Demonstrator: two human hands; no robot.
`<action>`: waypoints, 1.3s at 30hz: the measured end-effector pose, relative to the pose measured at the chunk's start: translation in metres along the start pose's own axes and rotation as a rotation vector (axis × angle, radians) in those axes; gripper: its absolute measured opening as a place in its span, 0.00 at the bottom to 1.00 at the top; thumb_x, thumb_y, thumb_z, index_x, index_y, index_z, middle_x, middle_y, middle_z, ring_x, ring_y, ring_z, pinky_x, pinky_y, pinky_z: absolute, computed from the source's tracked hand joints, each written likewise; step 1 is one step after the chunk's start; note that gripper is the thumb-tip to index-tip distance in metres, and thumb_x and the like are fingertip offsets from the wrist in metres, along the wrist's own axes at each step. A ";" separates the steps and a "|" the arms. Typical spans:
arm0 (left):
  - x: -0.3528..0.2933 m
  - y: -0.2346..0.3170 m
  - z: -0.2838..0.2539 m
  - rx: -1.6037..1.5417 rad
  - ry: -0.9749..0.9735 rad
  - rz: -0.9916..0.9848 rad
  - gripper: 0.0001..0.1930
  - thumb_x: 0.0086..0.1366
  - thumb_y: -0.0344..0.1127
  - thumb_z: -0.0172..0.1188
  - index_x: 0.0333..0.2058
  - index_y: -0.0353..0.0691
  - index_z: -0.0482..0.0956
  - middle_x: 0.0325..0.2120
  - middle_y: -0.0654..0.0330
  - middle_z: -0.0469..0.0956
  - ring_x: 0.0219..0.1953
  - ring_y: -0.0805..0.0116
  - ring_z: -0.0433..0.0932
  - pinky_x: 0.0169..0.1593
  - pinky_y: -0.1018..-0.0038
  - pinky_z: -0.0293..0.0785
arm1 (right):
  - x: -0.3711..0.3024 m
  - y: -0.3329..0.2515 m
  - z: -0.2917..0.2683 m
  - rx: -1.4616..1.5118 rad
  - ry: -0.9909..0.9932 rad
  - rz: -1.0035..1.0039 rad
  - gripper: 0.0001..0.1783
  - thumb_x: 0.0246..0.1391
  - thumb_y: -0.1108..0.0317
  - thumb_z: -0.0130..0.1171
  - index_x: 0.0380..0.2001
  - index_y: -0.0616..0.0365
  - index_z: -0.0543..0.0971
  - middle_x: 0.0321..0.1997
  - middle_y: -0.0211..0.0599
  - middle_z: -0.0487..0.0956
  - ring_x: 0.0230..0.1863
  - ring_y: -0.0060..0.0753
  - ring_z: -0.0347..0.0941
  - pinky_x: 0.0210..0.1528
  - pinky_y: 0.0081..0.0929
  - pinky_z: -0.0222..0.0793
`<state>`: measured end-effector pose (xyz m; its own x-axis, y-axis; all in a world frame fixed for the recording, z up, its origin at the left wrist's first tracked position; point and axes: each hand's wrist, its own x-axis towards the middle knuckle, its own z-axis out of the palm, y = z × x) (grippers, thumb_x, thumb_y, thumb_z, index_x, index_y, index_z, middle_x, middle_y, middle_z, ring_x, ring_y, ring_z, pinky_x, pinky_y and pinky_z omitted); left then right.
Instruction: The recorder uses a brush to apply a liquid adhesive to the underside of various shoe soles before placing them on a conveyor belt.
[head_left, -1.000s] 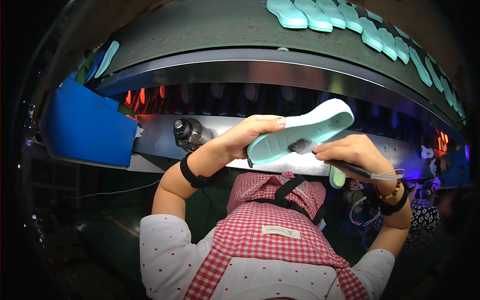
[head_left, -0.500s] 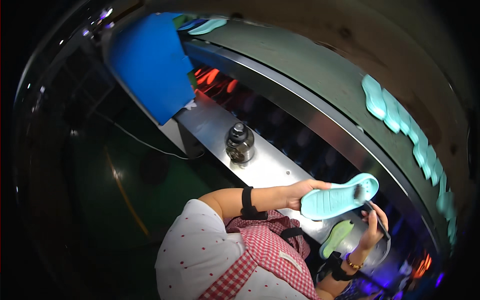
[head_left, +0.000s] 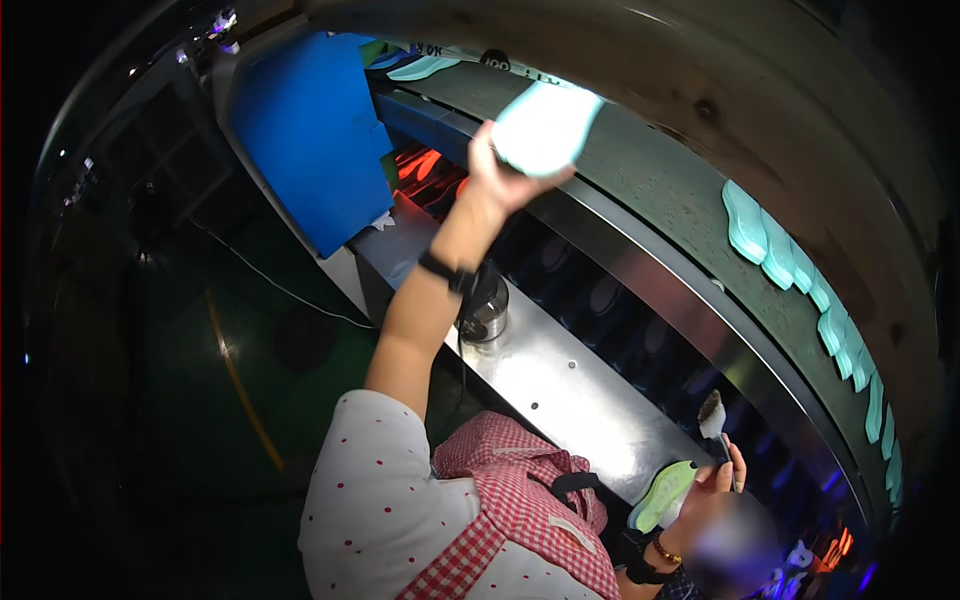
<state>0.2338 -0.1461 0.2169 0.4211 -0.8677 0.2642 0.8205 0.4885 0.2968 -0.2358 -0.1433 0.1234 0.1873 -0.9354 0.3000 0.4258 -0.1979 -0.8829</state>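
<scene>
Two hands show in the head view, well apart. The left hand has hold of a pale turquoise sole by its near end, over the near part of the belt. The step in hand looks to be laying the sole down there; whether it already touches the belt is unclear, as glare and blur wash it out. The next move seems to call for settling the sole level, then loosening the fingers without dragging it.

The left arm reaches forward, away from the body, elbow only slightly bent. Its hand is spread across the sole's width, thumb along the left edge and fingers at the lower right.

The right hand sits back near the lime sole on the bench. Its fingers curl around the brush, bristles pointing up, touching nothing. A blurred patch hides part of its forearm. Farther right on the belt lies a row of soles.
</scene>
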 end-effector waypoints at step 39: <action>-0.111 -0.165 -0.001 0.476 -0.225 -0.626 0.31 0.48 0.30 0.58 0.51 0.30 0.58 0.42 0.52 0.70 0.43 0.64 0.74 0.47 0.69 0.72 | -0.012 -0.020 -0.002 0.142 0.103 0.043 0.12 0.38 0.78 0.55 0.32 0.70 0.75 0.34 0.48 0.77 0.39 0.39 0.74 0.47 0.30 0.67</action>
<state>0.0518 -0.1304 0.1370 -0.1902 -0.9782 0.0831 0.6043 -0.0499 0.7952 -0.2477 -0.1285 0.1365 0.1198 -0.9685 0.2181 0.5418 -0.1203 -0.8318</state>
